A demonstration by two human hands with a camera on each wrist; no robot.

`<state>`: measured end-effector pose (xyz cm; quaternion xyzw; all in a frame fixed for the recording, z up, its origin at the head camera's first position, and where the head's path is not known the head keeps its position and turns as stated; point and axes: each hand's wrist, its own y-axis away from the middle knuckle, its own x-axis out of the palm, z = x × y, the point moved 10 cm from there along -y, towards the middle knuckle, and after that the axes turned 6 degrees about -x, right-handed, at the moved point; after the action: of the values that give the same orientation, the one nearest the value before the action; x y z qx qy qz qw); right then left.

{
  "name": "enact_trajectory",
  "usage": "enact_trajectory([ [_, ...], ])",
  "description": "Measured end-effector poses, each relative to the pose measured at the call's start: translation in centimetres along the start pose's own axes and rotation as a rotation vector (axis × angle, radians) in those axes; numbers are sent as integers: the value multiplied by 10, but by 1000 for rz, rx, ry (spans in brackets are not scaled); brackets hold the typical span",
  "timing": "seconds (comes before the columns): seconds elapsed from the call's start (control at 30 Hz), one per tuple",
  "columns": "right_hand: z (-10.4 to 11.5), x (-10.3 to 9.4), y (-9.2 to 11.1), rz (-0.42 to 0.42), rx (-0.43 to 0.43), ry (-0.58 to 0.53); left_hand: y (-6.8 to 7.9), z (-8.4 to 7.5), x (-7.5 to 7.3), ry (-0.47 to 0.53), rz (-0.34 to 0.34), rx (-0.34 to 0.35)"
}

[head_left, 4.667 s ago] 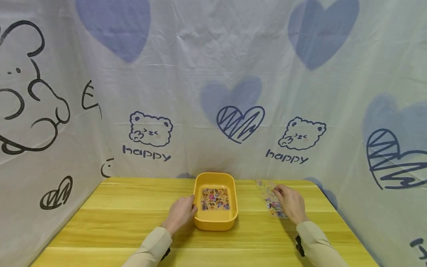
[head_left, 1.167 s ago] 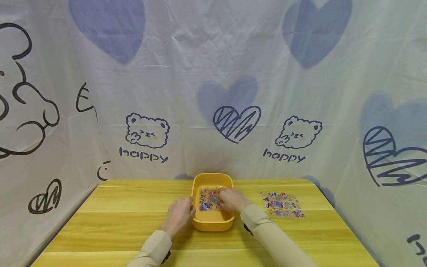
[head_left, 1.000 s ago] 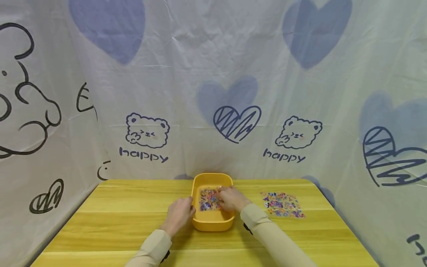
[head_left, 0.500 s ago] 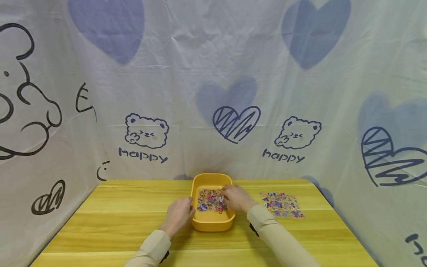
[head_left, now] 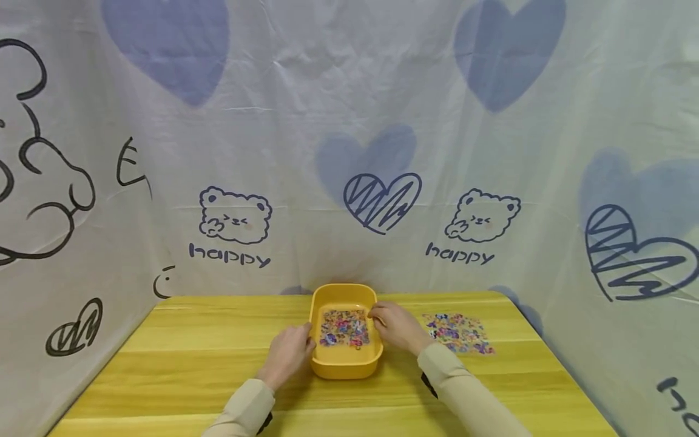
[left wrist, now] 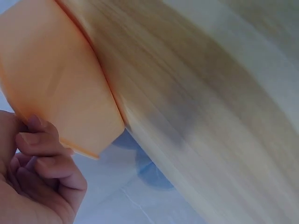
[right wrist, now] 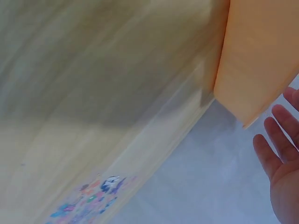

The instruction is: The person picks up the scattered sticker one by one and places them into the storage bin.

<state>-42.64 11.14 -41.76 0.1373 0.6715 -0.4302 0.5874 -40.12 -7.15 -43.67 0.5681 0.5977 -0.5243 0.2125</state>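
Observation:
A yellow plastic bin (head_left: pixel 345 371) stands on the wooden table, a clear sheet of small colourful stickers (head_left: pixel 344 328) lying flat on its floor. My left hand (head_left: pixel 286 355) grips the bin's left rim; in the left wrist view its fingers (left wrist: pixel 53 168) curl at the edge. At the right rim is my right hand (head_left: pixel 401 328), fingertips just over the edge and holding no sheet. Its fingers (right wrist: pixel 280 140) look straight and spread in the right wrist view, right beside the rim. A second sticker sheet (head_left: pixel 461 334) lies on the table, partly behind the right wrist.
The yellow wooden table (head_left: pixel 218 340) runs back to a white curtain (head_left: pixel 306 152) printed with hearts and bears. More of the curtain encloses the left and right sides. The bin stands near the table's back edge.
Earlier the right hand held a clear sheet above the table's right side, then reached into the bin. It has since let go and drawn back to the right rim. The left hand stays put.

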Motion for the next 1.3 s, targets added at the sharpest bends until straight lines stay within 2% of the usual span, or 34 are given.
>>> enact_trajectory([
  [0.13,-5,-4,6,-55,1,-23,0,8,4,105,100,-43],
  [0.27,-7,-10,12,-108,-12,-25,3,13,6,260,198,-71],
  [0.4,-11,-13,17,-135,11,-34,5,13,8,374,248,-53],
  [0.67,-29,-16,37,-162,105,-31,8,12,15,494,326,-76],
  [0.83,-47,-21,51,-189,147,-15,9,10,17,495,372,-84],
  [0.97,-64,-23,64,-163,185,-6,10,11,16,471,382,-105],
  [1.17,-99,-20,90,-52,282,-54,8,11,13,404,336,-100],
  [1.3,-125,-19,111,32,378,-26,5,12,12,349,300,-98],
])
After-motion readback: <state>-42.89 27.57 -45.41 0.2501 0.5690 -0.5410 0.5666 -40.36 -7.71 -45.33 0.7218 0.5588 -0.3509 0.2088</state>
